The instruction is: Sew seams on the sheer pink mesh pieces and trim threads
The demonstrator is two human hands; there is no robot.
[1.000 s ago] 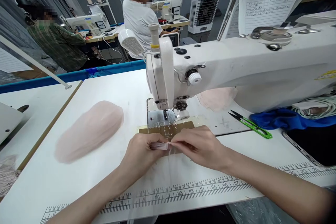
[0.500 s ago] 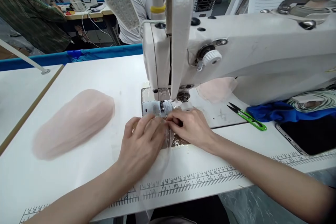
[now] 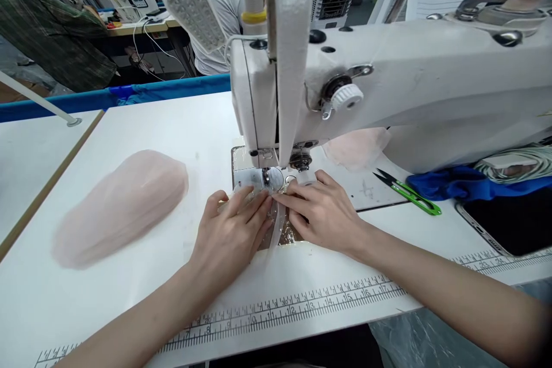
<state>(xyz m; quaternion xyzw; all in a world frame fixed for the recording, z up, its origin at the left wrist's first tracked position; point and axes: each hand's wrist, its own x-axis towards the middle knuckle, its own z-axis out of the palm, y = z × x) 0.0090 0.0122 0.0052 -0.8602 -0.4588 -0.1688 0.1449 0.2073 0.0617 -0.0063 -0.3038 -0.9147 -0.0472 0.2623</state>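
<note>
A sheer, pale strip of fabric (image 3: 278, 225) runs toward me from under the presser foot (image 3: 266, 177) of a white sewing machine (image 3: 297, 86). My left hand (image 3: 233, 227) lies palm down just left of the strip, fingers stretched out, its fingertips by the foot. My right hand (image 3: 325, 215) rests on the other side with fingers apart, the index fingertip touching the sheer fabric near the foot. Both hands cover part of the material, so its full outline is hidden. Shiny clear film or tape (image 3: 290, 234) covers the bed under the strip.
A sheer pink fabric piece (image 3: 125, 207) lies on the left, another (image 3: 357, 146) behind the needle area. Green thread snips (image 3: 409, 192), a blue cloth (image 3: 457, 183) and a phone (image 3: 509, 221) sit at right. A printed ruler (image 3: 293, 307) follows the front edge. Two people are beyond.
My right hand has loosened from a pinch at the strip, and its fingers have spread. My left fingers lie a little flatter and wider apart. The view has shifted slightly.
</note>
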